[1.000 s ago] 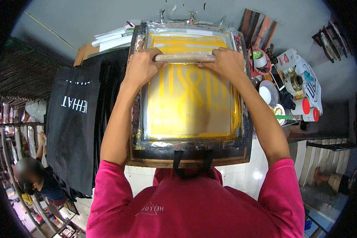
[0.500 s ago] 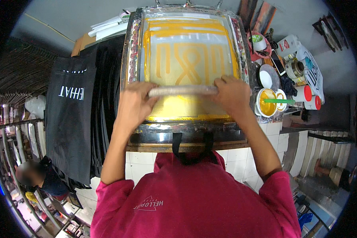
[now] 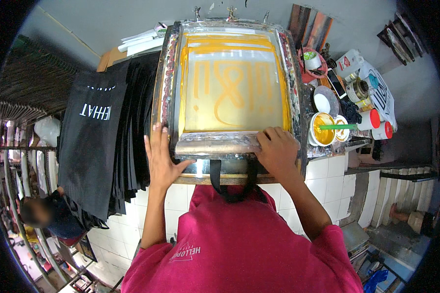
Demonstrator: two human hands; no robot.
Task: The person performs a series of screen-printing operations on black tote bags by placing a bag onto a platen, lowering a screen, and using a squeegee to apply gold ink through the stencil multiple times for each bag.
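Head view, nearest the lens: a pink shirt (image 3: 244, 244), both forearms reaching up from it over a white-tiled counter edge (image 3: 327, 171). Left hand (image 3: 162, 156) now off the squeegee (image 3: 215, 144), fingers spread flat, palm pressed on the near left corner of the screen frame (image 3: 167, 88); nothing gripped. Half a second ago, wrapped round the bar's left end. Right hand (image 3: 277, 149) still curled over the squeegee's right end, closed on it. Squeegee lying across the near edge of the screen, just above the black bag straps (image 3: 215, 176) hanging from under the frame; a second ago up at the far edge, half a second ago at mid-screen, now fully pulled to the near end. Beyond the bar, pale mesh (image 3: 234, 88) wiped mostly clear, with an orange-yellow design showing through and a band of ink left along the top and sides; earlier, mesh flooded yellow. Left of the frame, a stack of black bags (image 3: 93, 141) draped over the counter, white lettering on the top one. Right of the frame, an open tub of yellow ink (image 3: 322, 129) with a green stirring stick (image 3: 338, 127), red-capped bottles (image 3: 376, 124), a round lid (image 3: 325, 100), a phone (image 3: 336, 83). Farthest back, white paper sheets (image 3: 142, 41) against the grey wall (image 3: 107, 19). Lower left, another person (image 3: 44, 215) beside metal racks, well apart.
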